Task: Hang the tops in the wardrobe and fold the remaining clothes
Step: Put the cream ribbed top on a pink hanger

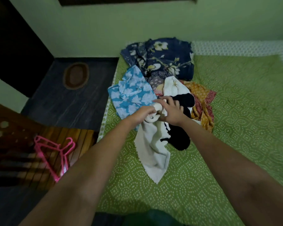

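A heap of clothes lies on the green patterned bed (235, 128). It holds a blue top with white flowers (131, 95), a navy floral garment (163, 57), an orange and red cloth (203, 105), a black garment (180, 137) and a white garment (153, 152). My left hand (144, 115) grips a bunched end of the white garment, lifted off the bed while the rest trails down. My right hand (170, 110) holds the same bunched end from the other side, fingers spread over it and the black garment.
Pink plastic hangers (55, 154) lie on a wooden slatted surface (44, 149) left of the bed. A brown oval mat (76, 75) sits on the dark floor (64, 105). A dark wardrobe or door (15, 46) stands at far left. The green wall runs behind the bed.
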{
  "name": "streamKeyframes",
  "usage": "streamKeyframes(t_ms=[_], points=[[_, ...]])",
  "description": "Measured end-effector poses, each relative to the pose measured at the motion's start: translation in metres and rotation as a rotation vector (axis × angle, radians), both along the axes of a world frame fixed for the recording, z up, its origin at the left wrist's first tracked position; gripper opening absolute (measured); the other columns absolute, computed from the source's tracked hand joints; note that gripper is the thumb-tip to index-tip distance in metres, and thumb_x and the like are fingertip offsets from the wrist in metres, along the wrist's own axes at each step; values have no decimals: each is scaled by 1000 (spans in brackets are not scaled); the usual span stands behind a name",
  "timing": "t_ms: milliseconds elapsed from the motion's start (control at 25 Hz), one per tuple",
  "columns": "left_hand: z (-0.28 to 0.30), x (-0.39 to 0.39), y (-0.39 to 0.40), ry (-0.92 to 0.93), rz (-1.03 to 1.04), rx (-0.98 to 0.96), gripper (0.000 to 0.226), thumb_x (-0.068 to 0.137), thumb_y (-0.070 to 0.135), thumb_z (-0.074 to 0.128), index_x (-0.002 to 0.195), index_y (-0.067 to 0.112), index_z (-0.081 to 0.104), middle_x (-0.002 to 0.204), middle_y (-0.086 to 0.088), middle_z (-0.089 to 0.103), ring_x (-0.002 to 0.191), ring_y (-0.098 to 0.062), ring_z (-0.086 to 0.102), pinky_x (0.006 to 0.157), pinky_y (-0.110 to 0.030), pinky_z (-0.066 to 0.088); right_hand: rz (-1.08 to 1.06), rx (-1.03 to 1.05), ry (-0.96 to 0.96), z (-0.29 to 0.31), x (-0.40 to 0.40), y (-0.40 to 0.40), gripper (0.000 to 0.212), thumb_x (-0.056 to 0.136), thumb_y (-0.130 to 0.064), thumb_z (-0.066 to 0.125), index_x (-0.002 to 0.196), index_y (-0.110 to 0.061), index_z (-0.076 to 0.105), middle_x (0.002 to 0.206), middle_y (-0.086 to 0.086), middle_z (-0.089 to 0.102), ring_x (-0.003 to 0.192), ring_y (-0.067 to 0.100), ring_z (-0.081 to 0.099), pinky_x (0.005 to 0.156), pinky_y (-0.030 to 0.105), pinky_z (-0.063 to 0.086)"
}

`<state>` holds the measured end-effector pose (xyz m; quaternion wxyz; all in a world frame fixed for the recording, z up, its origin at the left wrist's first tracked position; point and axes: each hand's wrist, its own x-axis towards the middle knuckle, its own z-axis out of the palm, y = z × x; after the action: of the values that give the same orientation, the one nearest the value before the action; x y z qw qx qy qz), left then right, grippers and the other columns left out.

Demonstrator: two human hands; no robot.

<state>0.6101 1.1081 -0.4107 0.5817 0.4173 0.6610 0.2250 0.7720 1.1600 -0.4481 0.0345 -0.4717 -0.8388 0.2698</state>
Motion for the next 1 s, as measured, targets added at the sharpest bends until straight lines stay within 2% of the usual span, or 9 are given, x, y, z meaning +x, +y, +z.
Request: streamKeyframes(t_ms=[120, 200, 280, 400, 480, 560, 720, 840, 1000], points=[[55, -12, -35, 236, -278, 142, 11, 82, 12, 68, 91, 13, 61, 84, -2, 59, 74, -13, 54, 61, -21, 40, 40, -163, 58, 53, -11, -34, 52, 72, -51, 58, 117, -25, 55, 125, 3, 45, 111, 29, 39, 88, 43, 34], [83, -26, -54, 332, -246, 230, 12, 80, 6, 67, 89, 11, 61, 79, -5, 61, 69, -15, 57, 57, -20, 44, -41, -307, 172, 88, -18, -56, 36, 83, -41, 56, 107, -16, 62, 113, 11, 58, 109, 31, 50, 91, 43, 38], [106, -37, -75, 427, -213, 312, 11, 79, 6, 65, 88, 9, 62, 83, -10, 65, 76, -23, 62, 62, -28, 46, -135, -83, 107, 115, -23, -81, 37, 89, -40, 45, 103, -11, 61, 107, 12, 61, 103, 29, 53, 93, 44, 36], [121, -39, -114, 775, -292, 463, 31, 80, 2, 62, 109, 13, 58, 115, -10, 59, 102, -30, 57, 72, -33, 42, -221, 365, -165, 142, -22, -123, 23, 92, -26, 41, 108, -13, 52, 109, 9, 58, 102, 30, 53, 90, 45, 35], [129, -39, -159, 1017, -300, 517, 38, 85, -2, 52, 116, 19, 53, 124, -5, 48, 112, -29, 46, 77, -38, 43, -240, 429, -332, 150, -11, -160, 27, 93, -15, 39, 117, -12, 51, 115, 10, 57, 107, 31, 52, 90, 44, 39], [123, -48, -203, 1155, -262, 400, 38, 89, -2, 45, 120, 19, 53, 127, -6, 46, 117, -30, 43, 81, -41, 44, -229, 411, -432, 148, 4, -191, 32, 92, -9, 38, 118, -15, 56, 117, 10, 55, 112, 29, 48, 91, 43, 41], [86, -74, -277, 1143, -435, 28, 31, 90, 8, 42, 117, 12, 58, 123, -8, 57, 107, -27, 57, 77, -37, 45, -140, 227, -599, 124, 29, -257, 27, 90, -13, 40, 104, -16, 63, 112, 7, 58, 117, 29, 39, 99, 43, 37], [93, -94, -288, 1033, -522, -70, 31, 86, 20, 47, 110, 9, 62, 107, -9, 62, 88, -23, 61, 73, -33, 51, -174, 73, -533, 137, 38, -271, 18, 81, -17, 44, 66, -15, 53, 83, 8, 58, 81, 23, 53, 69, 33, 45], [157, -108, -248, 1046, -344, 49, 35, 68, 41, 50, 89, 17, 65, 101, -7, 66, 79, -24, 58, 78, -33, 53, -308, -36, -347, 203, 39, -231, 24, 85, -16, 54, 63, -10, 51, 65, 5, 54, 51, 15, 48, 50, 24, 40]])
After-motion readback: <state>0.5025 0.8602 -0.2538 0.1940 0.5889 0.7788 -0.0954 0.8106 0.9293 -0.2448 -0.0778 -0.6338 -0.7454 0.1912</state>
